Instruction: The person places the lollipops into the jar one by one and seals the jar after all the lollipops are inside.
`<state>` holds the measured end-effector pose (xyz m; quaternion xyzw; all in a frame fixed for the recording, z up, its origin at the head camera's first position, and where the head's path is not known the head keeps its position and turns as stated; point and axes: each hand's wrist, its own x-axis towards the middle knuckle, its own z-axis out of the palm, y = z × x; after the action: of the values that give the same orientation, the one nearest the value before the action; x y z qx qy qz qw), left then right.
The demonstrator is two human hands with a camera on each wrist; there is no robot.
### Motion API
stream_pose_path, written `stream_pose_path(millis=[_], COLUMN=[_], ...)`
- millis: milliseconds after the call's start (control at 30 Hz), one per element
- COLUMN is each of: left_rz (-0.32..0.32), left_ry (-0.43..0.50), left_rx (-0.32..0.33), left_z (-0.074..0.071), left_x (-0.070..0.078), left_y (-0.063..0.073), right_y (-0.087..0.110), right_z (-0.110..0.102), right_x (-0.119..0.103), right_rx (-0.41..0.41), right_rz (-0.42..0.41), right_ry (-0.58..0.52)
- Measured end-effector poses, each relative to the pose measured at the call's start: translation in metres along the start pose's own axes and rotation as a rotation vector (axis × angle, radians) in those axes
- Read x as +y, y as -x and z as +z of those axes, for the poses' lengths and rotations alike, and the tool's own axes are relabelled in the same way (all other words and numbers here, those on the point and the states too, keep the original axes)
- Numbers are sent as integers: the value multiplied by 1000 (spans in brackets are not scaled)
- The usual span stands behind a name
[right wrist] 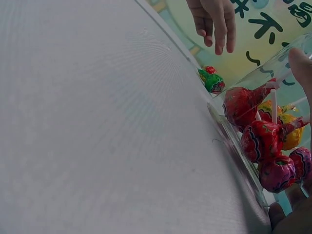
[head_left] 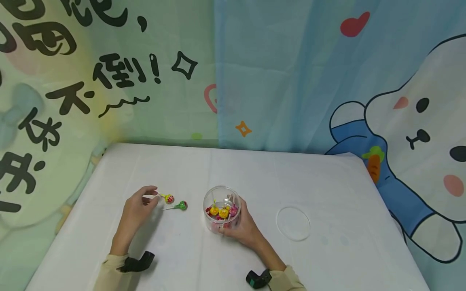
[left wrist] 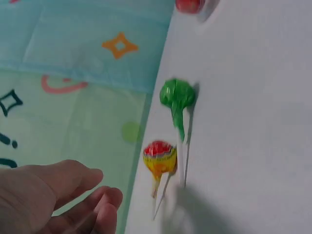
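My right hand [head_left: 243,226] grips a clear round jar [head_left: 208,220] from its right side, fingers and thumb around the wall. Inside the jar are several wrapped lollipops [right wrist: 261,141] in red, yellow and pink, sticks pointing various ways. To the left, my left hand [head_left: 141,206] hovers with loosely bent fingers, holding nothing. Close by its fingertips lies a yellow-and-red lollipop [left wrist: 159,158], its white stick towards the hand. Beside that one rests a green lollipop [left wrist: 177,95], nearer the jar in the head view.
A clear ring-shaped lid [head_left: 293,223] lies on the white tabletop [head_left: 346,258], right of the jar. Behind the table's far edge hangs a printed curtain [head_left: 269,81] with lettering and a cartoon rabbit. Each wrist wears a black camera [head_left: 138,262].
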<state>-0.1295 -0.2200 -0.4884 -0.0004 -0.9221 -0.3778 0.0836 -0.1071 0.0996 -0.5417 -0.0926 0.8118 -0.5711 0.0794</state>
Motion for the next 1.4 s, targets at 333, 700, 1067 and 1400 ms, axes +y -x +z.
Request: stream_pose_path(millis=[333, 700, 1067, 1400], left_rz=[43, 26, 25, -132], left_ry=[-56, -261, -58, 172], left_rx=[-103, -145, -11, 110], left_z=[1, 16, 22, 20], left_x=[-18, -23, -23, -2], left_y=[-24, -20, -4, 22], right_y=[1, 3, 3, 2], right_z=[-1, 0, -1, -2], right_x=[-1, 0, -2, 0], right_rx=[-5, -14, -5, -6], right_rz=[4, 2, -10, -5], right_ry=[-7, -23, -4, 6])
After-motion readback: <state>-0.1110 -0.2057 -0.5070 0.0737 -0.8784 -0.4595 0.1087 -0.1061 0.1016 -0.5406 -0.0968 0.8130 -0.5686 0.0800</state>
